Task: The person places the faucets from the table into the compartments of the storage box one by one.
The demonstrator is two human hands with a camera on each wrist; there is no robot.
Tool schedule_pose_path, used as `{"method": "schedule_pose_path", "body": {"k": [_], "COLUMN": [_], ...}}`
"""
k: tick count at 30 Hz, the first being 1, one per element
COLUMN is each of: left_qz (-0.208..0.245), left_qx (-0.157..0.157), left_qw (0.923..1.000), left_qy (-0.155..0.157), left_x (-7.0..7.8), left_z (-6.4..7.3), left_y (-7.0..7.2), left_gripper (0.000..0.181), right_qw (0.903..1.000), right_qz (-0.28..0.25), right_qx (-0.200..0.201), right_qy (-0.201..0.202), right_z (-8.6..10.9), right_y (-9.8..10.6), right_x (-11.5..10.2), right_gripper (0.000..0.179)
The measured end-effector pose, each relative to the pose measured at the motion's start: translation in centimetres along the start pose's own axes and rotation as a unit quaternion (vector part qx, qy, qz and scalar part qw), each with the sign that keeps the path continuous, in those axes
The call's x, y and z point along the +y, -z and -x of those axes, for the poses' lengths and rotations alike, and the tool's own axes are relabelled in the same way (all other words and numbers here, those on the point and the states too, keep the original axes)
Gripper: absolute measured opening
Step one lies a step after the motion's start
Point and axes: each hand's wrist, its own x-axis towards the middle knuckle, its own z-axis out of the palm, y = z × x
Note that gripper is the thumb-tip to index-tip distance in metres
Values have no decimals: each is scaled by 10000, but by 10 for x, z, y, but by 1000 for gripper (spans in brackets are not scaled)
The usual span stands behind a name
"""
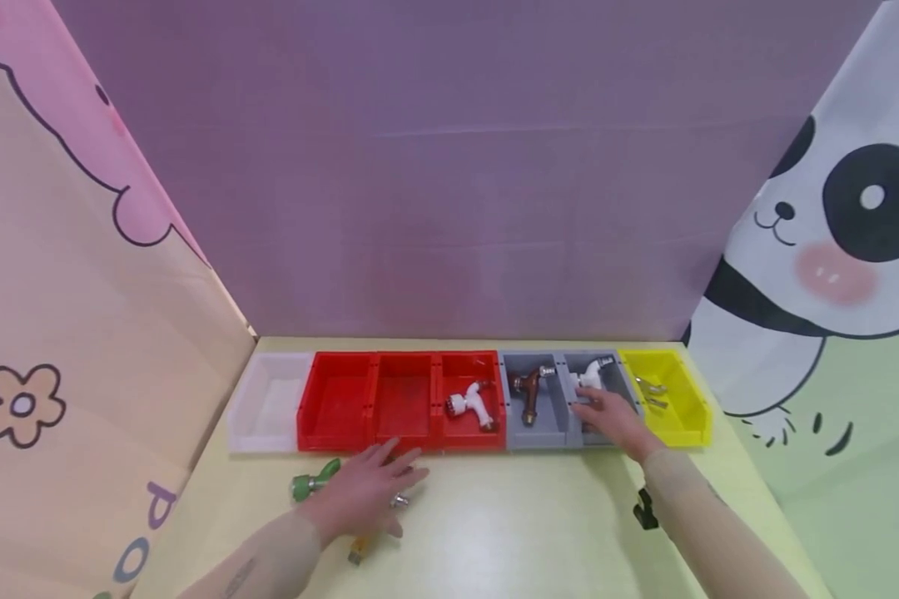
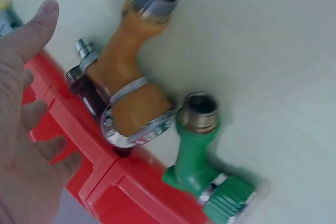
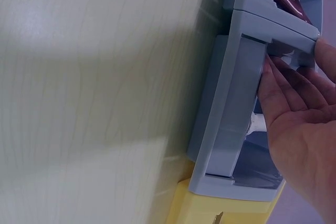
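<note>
My left hand [image 1: 367, 491] is spread above the table in front of the red bins, holding nothing. Around it lie a green tap [image 2: 194, 156], an orange tap [image 2: 126, 72] and a dark red tap [image 2: 86, 93], partly hidden behind the orange one. My right hand [image 1: 610, 416] reaches into the right grey bin [image 3: 231, 103], fingers loosely bent inside and thumb by the divider's top edge. A white tap [image 1: 593, 374] lies in that bin, partly covered by the hand. No tap shows between the right fingers.
A brown tap [image 1: 530, 391] lies in the left grey bin, a white tap [image 1: 474, 403] in the rightmost red bin. Metal pieces [image 1: 653, 391] sit in the yellow bin [image 1: 689, 437]. A white bin [image 1: 265, 445] ends the row at left. A black object [image 1: 644, 509] is beside the right forearm.
</note>
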Motion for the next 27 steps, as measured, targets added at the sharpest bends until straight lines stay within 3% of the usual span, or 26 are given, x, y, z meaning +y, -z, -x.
{"method": "schedule_pose_path", "body": {"k": [5,13,18,27], "left_qz": [-99,-674,-851,-946], "left_qx": [-131,71,132,-76], "left_qw": [9996,9939,9909,9880], "left_qy": [-244,-867,-1036,-1221], "left_x": [-2,-9,-12,-19], "left_z": [14,28,32,40], "left_y": [-10,-23,-29,-30], "left_gripper": [93,94,91,97], "right_qw": [10000,9999,9999,10000], "right_qz": [30,25,-19,-3], "right_qx": [30,80,72,83], "right_qy": [74,81,106,53], "right_z": [1,1,1,0], "right_y": [0,-1,-1,-2], "right_x": [-1,0,1,1], "right_gripper": [68,66,67,68]}}
